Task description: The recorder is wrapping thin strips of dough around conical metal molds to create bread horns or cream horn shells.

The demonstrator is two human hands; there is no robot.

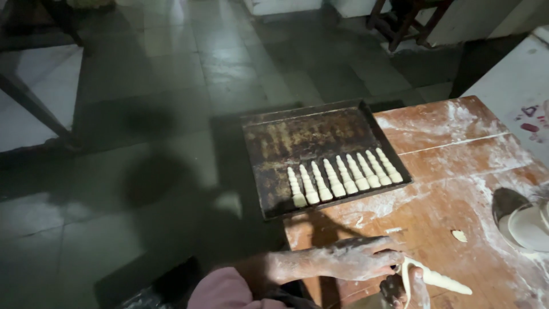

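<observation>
Seen from above, low light: pale dough cone (436, 279), long and tapered, ribbed w/ spiral wraps, thin tip pointing right, wide end pinched at bottom edge of view. Lying just above the table (457, 189), near its front edge, held at the wide end. Left hand (357, 257) dusted w/ flour, fingers curled round the cone's wide end from above. Right hand (407, 289) mostly cut off by the frame, gripping same end from below, a strip of dough looped over the fingers. Pink sleeve (220, 292) at lower centre.

Behind the hands, dark, stained baking tray (297, 137) set at the table's left corner, overhanging the edge. Eight similar cones (343, 177) laid side by side in one row along the tray's near rim, tips toward the far side; rest of tray bare metal. Small dough scrap (458, 235) on the wood to the right of the hands. Round flat dough sheet (529, 226) at far right, partly out of frame.

Table: reddish wood, heavily smeared w/ white flour. Floor (171, 86): large grey tiles, dim, shadowed. Wooden stool legs (400, 23) at top, white surface (514, 74) at right.
</observation>
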